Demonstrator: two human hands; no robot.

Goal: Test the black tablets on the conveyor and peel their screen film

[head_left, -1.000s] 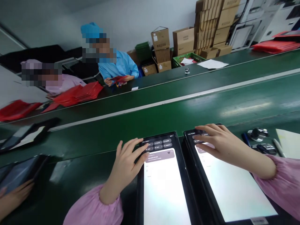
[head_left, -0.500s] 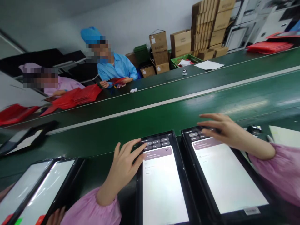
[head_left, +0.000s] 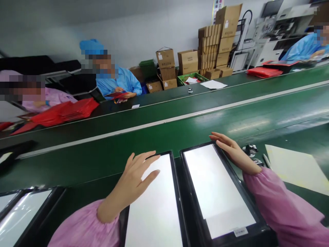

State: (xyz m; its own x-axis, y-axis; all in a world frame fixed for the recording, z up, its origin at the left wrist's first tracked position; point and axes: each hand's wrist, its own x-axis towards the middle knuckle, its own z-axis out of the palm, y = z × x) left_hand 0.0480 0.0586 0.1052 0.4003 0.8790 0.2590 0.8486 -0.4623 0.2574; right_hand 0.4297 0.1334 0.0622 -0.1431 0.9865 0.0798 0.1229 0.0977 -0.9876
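Held left hand [head_left: 135, 180] open and empty over left tablet [head_left: 155, 212]. Rested right hand [head_left: 235, 154], loosely open, at upper corner of right tablet [head_left: 219, 192], grasping nothing. Saw both side by side on table [head_left: 89, 187].

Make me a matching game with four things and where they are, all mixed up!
1. Left hand
2. Barcode sticker
3. Cardboard boxes
4. Pale yellowish sheet

A. Stacked near the wall
B. To the right of the right hand
C. Partly covering a white screen
D. At the near end of a tablet

Pairs: 1-C, 2-D, 3-A, 4-B
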